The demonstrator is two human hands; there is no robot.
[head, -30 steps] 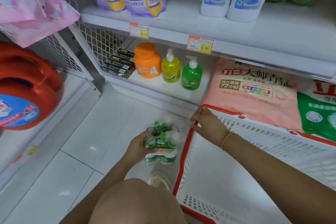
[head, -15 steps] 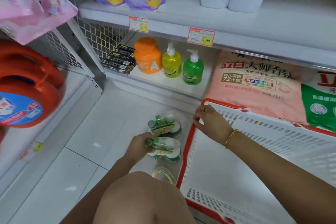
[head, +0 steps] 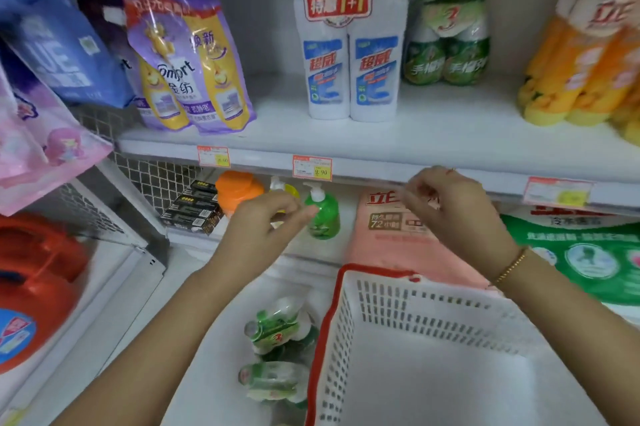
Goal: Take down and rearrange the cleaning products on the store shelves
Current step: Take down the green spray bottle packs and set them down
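The left hand (head: 263, 230) is loose and holds nothing, and the green bottle packs (head: 277, 332) lie on the floor right below it. The right hand (head: 450, 207) is loose and empty too, above the white basket (head: 450, 320).

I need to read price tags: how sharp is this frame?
Head view: motion blur throughout, worst on the left hand, right hand and red jug; the 9.90 tag is barely legible; wide-angle distortion curves the shelf edge; flat light.
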